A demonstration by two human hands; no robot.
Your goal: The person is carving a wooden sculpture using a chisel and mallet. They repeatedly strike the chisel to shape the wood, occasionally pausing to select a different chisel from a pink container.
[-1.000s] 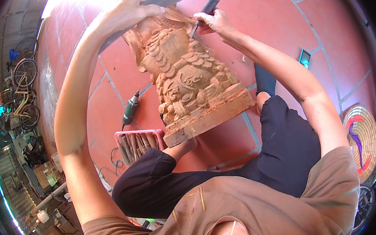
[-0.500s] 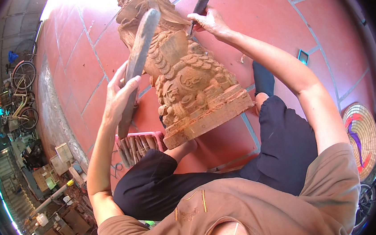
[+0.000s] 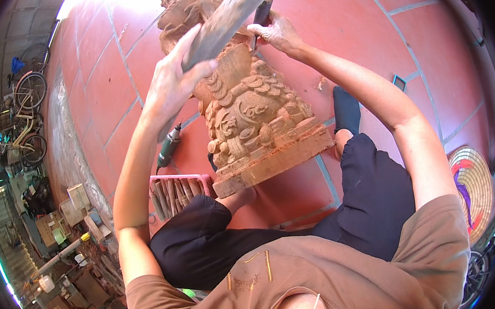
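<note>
The red tiled floor (image 3: 361,44) spreads under everything, its pale joints bending toward the rim of the view, and bicycles (image 3: 31,117) stand beyond it on the far left. The person sits on it in dark trousers (image 3: 369,197), with knees spread to either side. Between the knees and reaching away from them is the carved wooden statue (image 3: 255,104), on the floor, its thick square base toward the person and its head near the upper edge; I cannot tell whether it lies flat or leans back. Rows of overlapping discs and rounded lumps cover its lower part. A round woven hat (image 3: 476,196) with red and purple marks lies by the right elbow. Just beside the left knee is a pink basket (image 3: 190,175) packed with wooden handles (image 3: 173,195). A long flat wooden bat (image 3: 221,27), blurred, slants over the statue, grasped by the left grip (image 3: 172,84) between thumb and fingers. Beneath the left forearm a green drill (image 3: 169,146) lies on the floor, near the basket. The right grip (image 3: 280,37) is closed around a dark-handled chisel (image 3: 262,13), its blade pointing down at the statue's right side; whether the edge touches the wood is too small to tell. Smallest is a dark flat gadget (image 3: 399,82) on the floor, right of the right forearm
</note>
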